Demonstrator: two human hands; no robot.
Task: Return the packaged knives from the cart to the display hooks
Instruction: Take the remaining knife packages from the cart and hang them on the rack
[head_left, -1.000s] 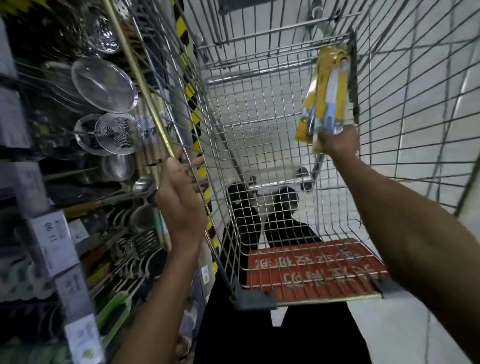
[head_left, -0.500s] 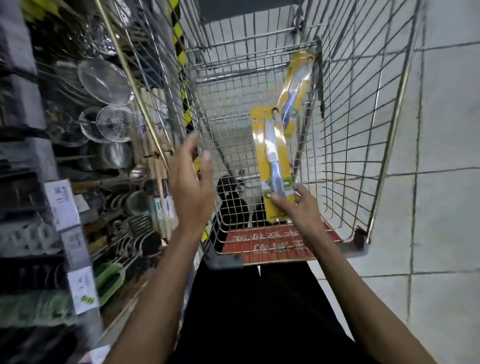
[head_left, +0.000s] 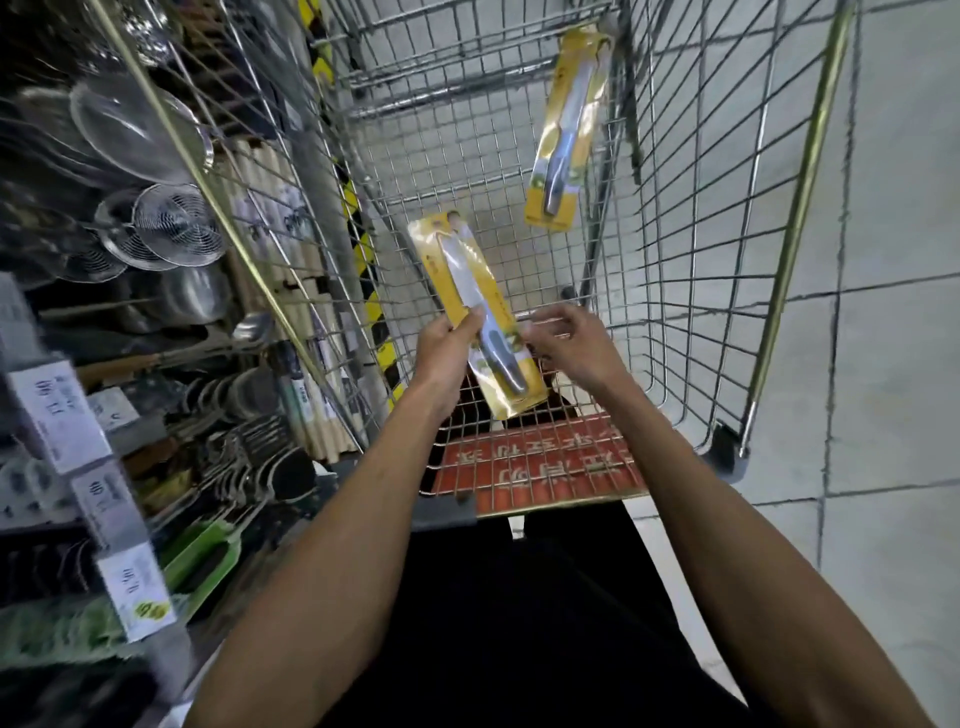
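**Item 1:** packaged knife (head_left: 465, 280) on a yellow card, held over the shopping cart (head_left: 810, 171) near centre, top end pointing to 11 o'clock.
- Left hand (head_left: 444, 358) pinched its left edge at mid-length.
- Right hand (head_left: 576, 348) sat just beside the right edge, fingers loosely curled and gripping nothing; contact could not be told.

**Item 2:** second packaged knife (head_left: 563, 140) at 1 o'clock, leaning in the cart's far corner.

**Step judged:** first pack lifted out, not yet hung.

**Next move:** called for a swing toward the utensil shelving (head_left: 171, 228) at 9 o'clock and threading the card's top onto a hook. No free hook was discernible.
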